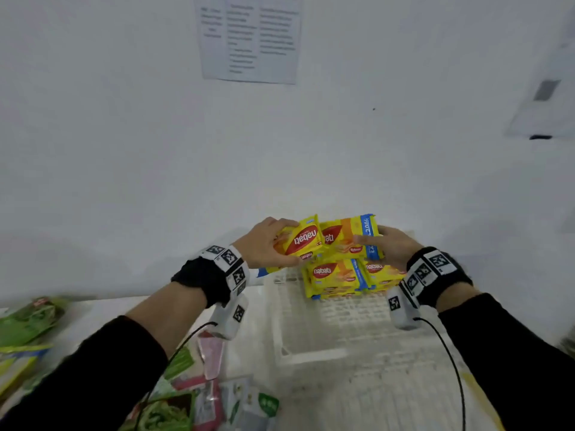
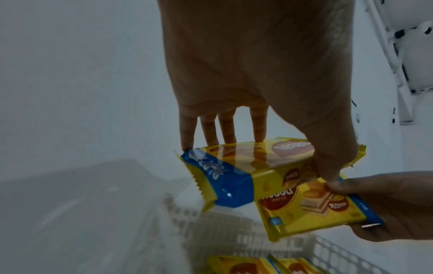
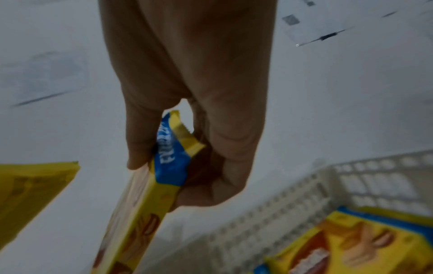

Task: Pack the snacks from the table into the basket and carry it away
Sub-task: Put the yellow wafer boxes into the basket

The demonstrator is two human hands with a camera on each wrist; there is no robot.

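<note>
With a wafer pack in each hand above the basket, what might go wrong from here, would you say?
1. The left hand grips its wafer pack only by the edges; the glossy wrapper might slip.
2. The right hand holds its pack overlapping the first; they may knock together.
3. Dropped carelessly, either could upset the packs stacked in the basket.

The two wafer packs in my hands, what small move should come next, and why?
Probably lower both packs onto the ones already in the basket. The left hand grips one wafer pack and the right hand grips another, both held over the basket's far end, just above the packs lying there. More snacks wait on the table.
</note>
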